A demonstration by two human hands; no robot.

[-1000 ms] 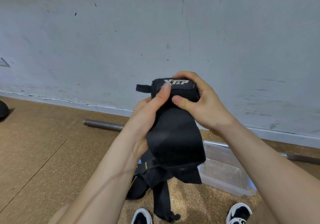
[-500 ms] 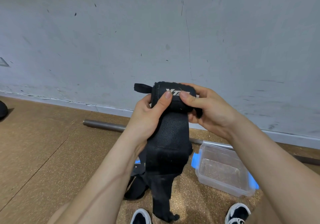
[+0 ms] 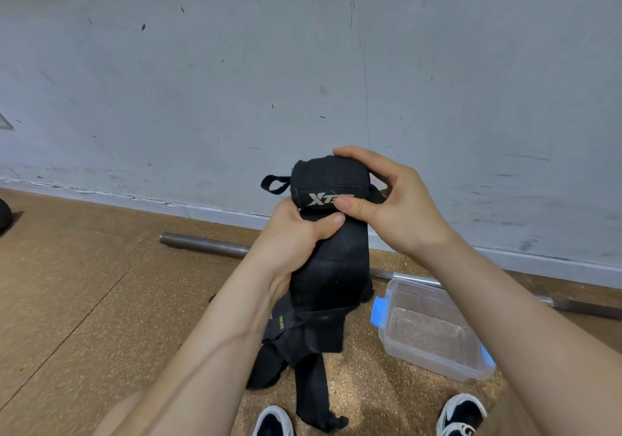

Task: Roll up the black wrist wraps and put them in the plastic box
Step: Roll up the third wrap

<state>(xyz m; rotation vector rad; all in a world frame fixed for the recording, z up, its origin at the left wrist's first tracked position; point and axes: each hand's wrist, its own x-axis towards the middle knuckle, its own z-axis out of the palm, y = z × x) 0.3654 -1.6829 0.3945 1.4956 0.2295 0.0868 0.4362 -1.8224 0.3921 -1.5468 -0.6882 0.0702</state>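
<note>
Shifted since half a second ago: right hand now arches over the rolled head of the black wrist wrap, thumb across the logo patch. Left hand sits lower, thumb pressed on the band just beneath the roll. Both hands grasp the wrap, held mid-frame before the wall.
Unrolled tail hangs to the floor between two black-and-white shoes.
Surface: speckled cork-brown floor; scuffed pale grey wall with white skirting; steel bar lying along it.
Clear plastic box, blue clips, open-topped, lower right, apart from the wrap.
Heap of black strapping on the floor below the left wrist.
Writing: white "XT" legible on the patch, remainder under the thumb; small yellow lettering on the heap, unreadable.
</note>
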